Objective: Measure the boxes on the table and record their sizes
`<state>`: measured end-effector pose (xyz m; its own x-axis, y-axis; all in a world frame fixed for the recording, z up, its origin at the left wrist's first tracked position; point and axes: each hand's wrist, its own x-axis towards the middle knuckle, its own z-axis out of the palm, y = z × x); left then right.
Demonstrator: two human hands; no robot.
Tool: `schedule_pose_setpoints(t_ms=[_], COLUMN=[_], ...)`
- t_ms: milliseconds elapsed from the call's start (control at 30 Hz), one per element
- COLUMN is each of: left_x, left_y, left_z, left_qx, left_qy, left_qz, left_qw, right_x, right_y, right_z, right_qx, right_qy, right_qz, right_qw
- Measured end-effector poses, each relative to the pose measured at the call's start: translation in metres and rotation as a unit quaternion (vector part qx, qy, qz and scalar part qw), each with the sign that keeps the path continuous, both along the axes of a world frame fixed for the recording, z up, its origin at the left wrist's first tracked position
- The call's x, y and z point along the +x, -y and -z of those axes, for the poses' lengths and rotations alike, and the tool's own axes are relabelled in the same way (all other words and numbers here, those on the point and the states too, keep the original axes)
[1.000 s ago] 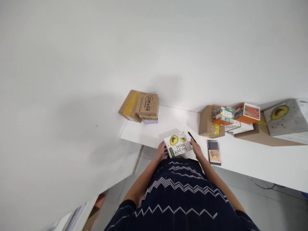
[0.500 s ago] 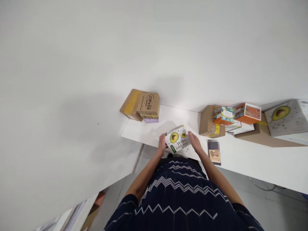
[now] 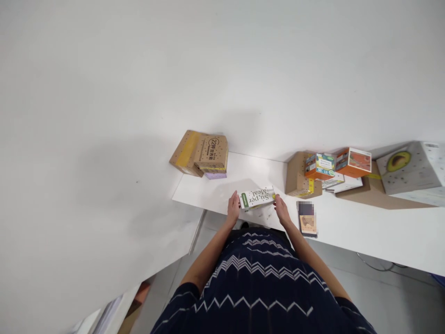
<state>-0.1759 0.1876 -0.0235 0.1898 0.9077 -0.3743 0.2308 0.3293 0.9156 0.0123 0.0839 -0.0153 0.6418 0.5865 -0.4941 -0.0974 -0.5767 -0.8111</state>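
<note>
From the wearer's head, one wide view looks forward and steeply down, past a navy shirt with white zigzag stripes (image 3: 264, 285), onto the long, flat white worktop (image 3: 365, 229) well below.

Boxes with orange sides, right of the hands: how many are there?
2: the blue-labelled box, nearer the right hand, and the red-pictured box, farther right. Others could be hidden behind.

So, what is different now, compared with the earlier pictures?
The white box has turned and moved slightly forward: a narrow lettered side shows instead of the wide avocado face. A thin dark object, first seen beside the right hand, is out of sight. The left hand still holds the box; the phone and brown boxes stayed put.
</note>
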Motion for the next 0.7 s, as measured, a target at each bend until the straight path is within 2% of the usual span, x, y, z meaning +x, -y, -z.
schedule_pose_setpoints(t_ms=[100,200,433,700], left_x=[-0.002,-0.002,-0.001,0.002], left_y=[-0.002,-0.002,0.002,0.002], left_z=[0.001,-0.003,-0.014,-0.02], left_qx=[0.028,0.034,-0.12,-0.201], left_qy=[-0.029,-0.032,-0.027,0.051], left_qz=[0.046,0.049,0.052,0.028], left_qw=[0.998,0.998,0.991,0.978], right_x=[0.001,0.002,0.005,0.007], right_y=[0.005,0.007,0.004,0.004], right_z=[0.001,0.002,0.0,0.0], right_qx=[-0.009,-0.008,-0.003,-0.01], right_qy=[-0.017,-0.041,-0.028,-0.028], right_qz=[0.013,0.021,0.012,0.014], right_qw=[1.0,0.999,1.0,0.999])
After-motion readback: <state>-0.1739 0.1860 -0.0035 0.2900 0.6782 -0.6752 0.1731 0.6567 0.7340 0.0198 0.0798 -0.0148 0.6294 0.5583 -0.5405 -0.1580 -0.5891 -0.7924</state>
